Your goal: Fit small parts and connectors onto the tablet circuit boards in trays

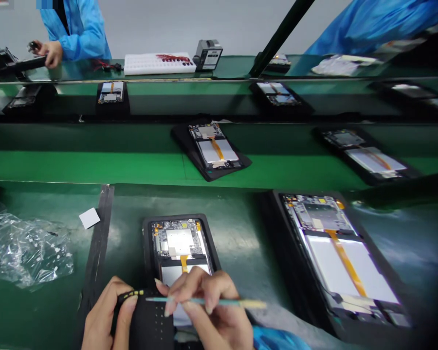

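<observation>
My left hand [107, 316] is closed on the upper edge of a black perforated panel [146, 323], with small yellow pieces along that edge by the thumb. A thin teal stick with a yellowish end [250, 304] lies level in the pinch of my right hand [219, 311]; its thin teal tip points left over the panel. Just behind both hands, an opened tablet [178, 240] sits in a black tray, showing its circuit board, white battery and orange ribbon cable. My right hand and the panel hide its lower part.
At right lies a larger-looking opened tablet [350, 262] on thick black padding. A crumpled clear plastic bag [29, 248] and a white square [89, 218] are at left. Beyond, a green belt [58, 165] carries another tablet [217, 146]. Two people in blue work across the bench.
</observation>
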Tool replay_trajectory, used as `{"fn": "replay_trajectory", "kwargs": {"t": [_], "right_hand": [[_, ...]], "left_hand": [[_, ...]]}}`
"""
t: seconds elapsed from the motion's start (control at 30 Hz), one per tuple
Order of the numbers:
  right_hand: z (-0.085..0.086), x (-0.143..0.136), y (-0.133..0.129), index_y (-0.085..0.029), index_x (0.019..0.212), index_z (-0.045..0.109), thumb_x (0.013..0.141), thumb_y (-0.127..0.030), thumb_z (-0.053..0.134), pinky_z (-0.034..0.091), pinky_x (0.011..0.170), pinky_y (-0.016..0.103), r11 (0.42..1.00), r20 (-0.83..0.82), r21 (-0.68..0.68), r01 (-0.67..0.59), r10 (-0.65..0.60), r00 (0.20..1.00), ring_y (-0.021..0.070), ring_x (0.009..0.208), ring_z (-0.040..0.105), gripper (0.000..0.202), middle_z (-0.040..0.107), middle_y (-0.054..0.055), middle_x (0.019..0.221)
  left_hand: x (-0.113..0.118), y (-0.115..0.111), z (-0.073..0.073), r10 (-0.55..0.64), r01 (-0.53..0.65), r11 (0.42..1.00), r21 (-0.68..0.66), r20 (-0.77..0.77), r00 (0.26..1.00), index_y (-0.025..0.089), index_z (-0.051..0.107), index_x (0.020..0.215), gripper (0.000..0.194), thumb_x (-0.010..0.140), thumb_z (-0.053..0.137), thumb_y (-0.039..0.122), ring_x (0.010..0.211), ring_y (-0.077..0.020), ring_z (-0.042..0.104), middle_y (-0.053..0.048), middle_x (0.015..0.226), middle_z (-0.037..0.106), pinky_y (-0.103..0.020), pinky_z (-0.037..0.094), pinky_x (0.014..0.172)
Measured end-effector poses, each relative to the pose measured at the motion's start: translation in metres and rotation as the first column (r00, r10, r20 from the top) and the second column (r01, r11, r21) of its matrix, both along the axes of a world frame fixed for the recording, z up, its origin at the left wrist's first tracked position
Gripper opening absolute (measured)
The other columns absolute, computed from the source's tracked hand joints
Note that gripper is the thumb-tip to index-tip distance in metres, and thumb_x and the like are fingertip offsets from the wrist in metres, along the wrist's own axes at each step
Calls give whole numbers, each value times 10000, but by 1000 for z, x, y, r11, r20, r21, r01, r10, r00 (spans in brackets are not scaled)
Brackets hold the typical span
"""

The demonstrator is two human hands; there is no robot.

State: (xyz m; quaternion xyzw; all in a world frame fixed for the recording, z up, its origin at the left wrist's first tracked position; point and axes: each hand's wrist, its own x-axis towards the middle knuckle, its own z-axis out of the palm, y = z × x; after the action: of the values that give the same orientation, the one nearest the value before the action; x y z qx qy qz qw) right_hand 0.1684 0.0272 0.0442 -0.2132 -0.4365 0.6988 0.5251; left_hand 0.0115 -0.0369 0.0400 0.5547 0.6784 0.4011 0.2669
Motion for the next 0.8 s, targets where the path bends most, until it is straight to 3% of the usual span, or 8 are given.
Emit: {"fn": "replay_trajectory", "kwargs": {"t": [0.1, 0.2, 0.3, 0.37, 0.47, 0.53, 0.63, 0.8], "right_hand": [[-5, 1, 27, -281, 888, 482, 931, -158, 526, 542, 905, 435, 998, 18, -9, 69, -69, 997, 113, 751, 663, 137, 624, -42, 880], [-24, 1, 65, -262, 845, 456, 895, -233, 600, 532, 906, 419, 992, 131, 35, 123, -127, 983, 100, 658, 646, 155, 610, -62, 794], [-50, -2, 91, -261, 877, 438, 843, -321, 660, 516, 916, 412, 995, 228, -18, 94, -88, 970, 92, 613, 629, 231, 594, -79, 751], [-65, -5, 98, -260, 891, 426, 832, -367, 659, 526, 885, 401, 997, 264, -41, 68, -55, 963, 90, 594, 621, 263, 592, -77, 758], [-76, -8, 97, -259, 897, 410, 854, -404, 615, 545, 797, 374, 998, 321, -5, 57, -53, 945, 103, 604, 622, 254, 602, -53, 801], [-78, -8, 95, -259, 901, 410, 873, -412, 587, 544, 758, 360, 998, 356, 40, 54, -65, 932, 110, 617, 623, 236, 605, -37, 828], [-78, -7, 94, -262, 903, 408, 886, -421, 567, 539, 728, 353, 996, 368, 74, 49, -73, 927, 116, 620, 616, 226, 600, -27, 835], [-77, -7, 95, -261, 895, 396, 890, -437, 548, 531, 659, 327, 996, 406, 88, 36, -69, 911, 125, 629, 608, 233, 594, -16, 832]], "left_hand": [[-18, 8, -13, 7, -12, 1000, -28, -186, 983, 231, 552, 872, 163, 928, 432, 328, 703, -133, 629, 14, 759, 616, -191, 478, 627], [-38, 20, -24, 70, -98, 994, -47, -414, 908, 204, 561, 929, 284, 940, 366, 411, 758, -199, 620, -40, 825, 632, -298, 494, 682], [-47, 31, -25, 117, -103, 993, 62, -685, 719, 121, 581, 1042, 419, 943, 316, 430, 859, -299, 569, -146, 929, 613, -435, 465, 744], [-41, 36, -23, 127, -11, 988, 152, -783, 609, 71, 559, 1143, 407, 941, 355, 359, 973, -333, 540, -202, 1061, 588, -452, 438, 792], [-20, 41, -22, -17, 259, 954, 149, -838, 545, 88, 542, 1212, 349, 939, 393, 247, 1138, -295, 501, -162, 1209, 585, -399, 388, 896], [-7, 44, -28, -118, 388, 917, 94, -865, 489, 83, 541, 1229, 366, 951, 376, 256, 1187, -274, 484, -124, 1250, 597, -392, 346, 957], [2, 49, -39, -165, 429, 902, 44, -884, 438, 67, 535, 1250, 409, 957, 365, 296, 1220, -282, 471, -111, 1302, 579, -416, 319, 994], [1, 53, -48, -173, 421, 907, 22, -891, 420, 101, 542, 1261, 407, 951, 375, 305, 1215, -279, 493, -87, 1327, 565, -420, 332, 980]]}}
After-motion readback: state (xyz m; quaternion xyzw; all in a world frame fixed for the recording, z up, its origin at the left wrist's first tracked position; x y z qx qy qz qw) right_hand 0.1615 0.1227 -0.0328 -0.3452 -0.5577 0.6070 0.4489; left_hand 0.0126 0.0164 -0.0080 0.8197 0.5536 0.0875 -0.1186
